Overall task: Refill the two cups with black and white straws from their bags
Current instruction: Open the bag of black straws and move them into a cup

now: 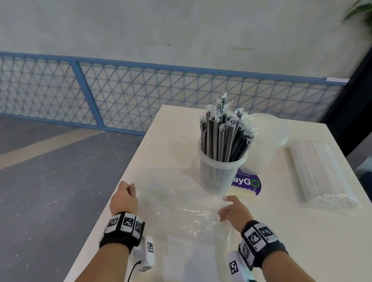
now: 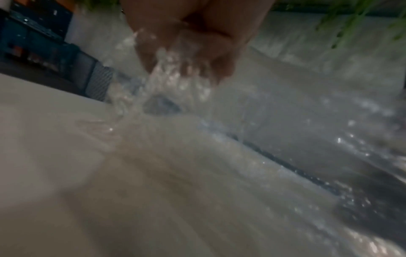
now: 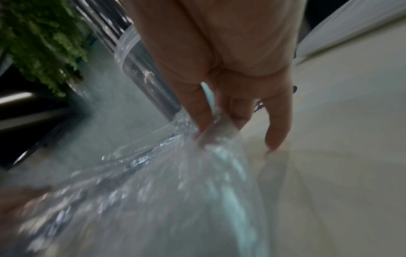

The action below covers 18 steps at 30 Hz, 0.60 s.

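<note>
The near cup (image 1: 220,167), a clear plastic cup standing upright on the white table (image 1: 306,256), serves as the reference landmark; it is packed with black straws (image 1: 223,135), each in its own thin wrapper, and appears full. Directly behind it and touching or nearly touching stands the second cup (image 1: 266,140), translucent and showing no straws. To the right of the near cup, well apart, the bag of white straws (image 1: 319,175) lies flat and unopened as far as can be judged. In front of the near cup an empty clear bag (image 1: 180,209) is spread across the table, wrinkled and glossy. The left hand (image 1: 123,199), forward-left of the near cup, has its fingers curled and pinches the bag's left edge; the left wrist view confirms film gathered in the fingers (image 2: 186,57). The right hand (image 1: 235,211), just in front of the near cup, has two fingers (image 3: 202,111) nipping a fold of film while the remaining fingers hang nearly straight. Handling judgement: the empty bag is very light, limp and slippery, so it should be gathered or crumpled rather than lifted by one corner. The bag of white straws is light but stiff along its length; support it at mid-length or grip one end, open it, and take the straws as a bundle. The second cup is light and may tip, so it should be steadied while loading.
</note>
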Tool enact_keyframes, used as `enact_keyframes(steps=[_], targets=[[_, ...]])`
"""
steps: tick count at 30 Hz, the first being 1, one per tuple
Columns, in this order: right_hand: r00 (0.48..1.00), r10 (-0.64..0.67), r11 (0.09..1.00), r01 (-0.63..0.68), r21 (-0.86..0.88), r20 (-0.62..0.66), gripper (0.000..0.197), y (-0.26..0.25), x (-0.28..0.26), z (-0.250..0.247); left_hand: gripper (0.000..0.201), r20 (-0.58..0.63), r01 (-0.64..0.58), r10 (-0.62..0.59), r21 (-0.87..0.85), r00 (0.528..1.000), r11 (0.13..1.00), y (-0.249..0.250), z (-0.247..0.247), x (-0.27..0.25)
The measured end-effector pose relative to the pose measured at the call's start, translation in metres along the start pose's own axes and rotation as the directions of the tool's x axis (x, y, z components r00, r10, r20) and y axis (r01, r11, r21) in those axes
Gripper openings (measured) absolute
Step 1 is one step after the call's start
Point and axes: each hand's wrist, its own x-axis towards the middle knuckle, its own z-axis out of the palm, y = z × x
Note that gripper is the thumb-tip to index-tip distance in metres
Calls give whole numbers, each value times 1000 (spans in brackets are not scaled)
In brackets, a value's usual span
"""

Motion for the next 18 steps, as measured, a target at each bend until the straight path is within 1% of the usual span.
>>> enact_keyframes(steps=[1,2,3,4,5,6,7,8,9,10,12,13,15,17,18], targets=[[998,-9,999,5,-54,-62,56,-1,-2,2,27,8,1,-1,-8,1000,1000,-1,0,0],[985,-64,985,37,-169,-158,63,-3,-6,5,26,24,-5,5,-12,1000,1000,0,0,-1],[952,-166,950,84,-301,-257,69,-5,-12,10,25,39,-15,15,-16,999,1000,1,0,-3],[901,-306,896,164,-413,-308,73,-9,-18,16,24,50,-20,21,-24,999,1000,3,-1,-4],[853,-435,830,257,-494,-288,77,-13,-23,23,22,59,-25,27,-43,998,999,4,-1,-4],[822,-523,761,331,-558,-226,80,-16,-27,30,20,75,-23,28,-68,997,997,6,-2,-5],[842,-528,699,356,-620,-110,84,-18,-28,37,17,91,-23,32,-97,995,995,6,-1,-5],[889,-457,645,346,-681,18,88,-17,-29,42,11,108,-22,34,-115,994,993,8,-2,-6],[933,-339,595,315,-740,124,90,-13,-26,46,9,124,-26,40,-118,992,993,9,-2,-6],[953,-234,553,294,-779,193,89,-9,-23,50,20,141,-43,58,-105,988,994,9,-2,-6],[956,-105,526,286,-801,273,85,1,-17,55,46,205,-129,137,-51,969,990,10,-3,-5],[954,-66,519,284,-806,294,84,5,-15,58,52,240,-167,169,-32,956,986,10,-4,-4],[948,-4,513,274,-813,317,83,10,-12,61,51,275,-190,185,-7,943,982,12,-5,-2],[945,30,514,265,-816,326,83,13,-9,60,50,249,-177,171,1,953,984,11,-5,2],[942,40,515,266,-815,332,84,13,-9,58,50,226,-147,145,-8,963,989,10,-6,4]])
